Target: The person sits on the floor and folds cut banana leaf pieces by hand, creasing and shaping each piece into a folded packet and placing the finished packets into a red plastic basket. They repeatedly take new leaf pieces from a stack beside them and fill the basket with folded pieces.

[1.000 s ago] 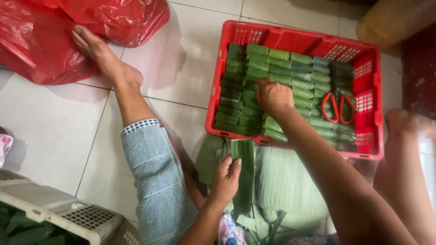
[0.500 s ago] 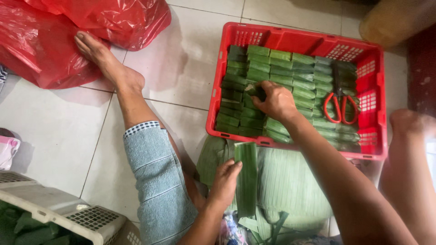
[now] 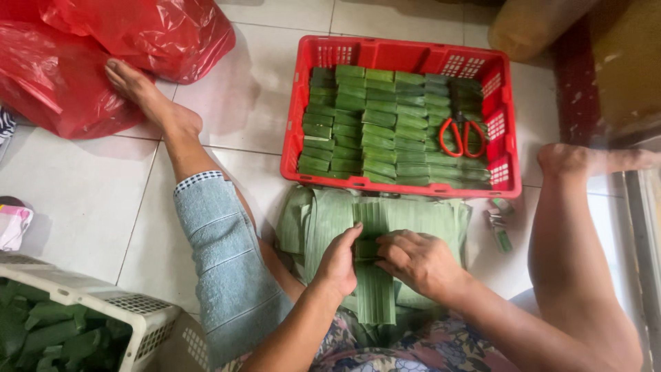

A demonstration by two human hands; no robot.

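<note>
Both hands meet at lower centre of the frame over a stack of banana leaves (image 3: 413,220) spread on the tiled floor. The left hand (image 3: 341,262) and right hand (image 3: 420,260) press from either side on a small folded leaf packet (image 3: 366,249), fingers curled closed against it; the packet lies on a narrow leaf strip (image 3: 375,296). Directly above, a red crate (image 3: 406,49) holds rows of finished green packets (image 3: 365,124) and red-handled scissors (image 3: 463,136). A white basket (image 3: 103,303) sits lower left.
</note>
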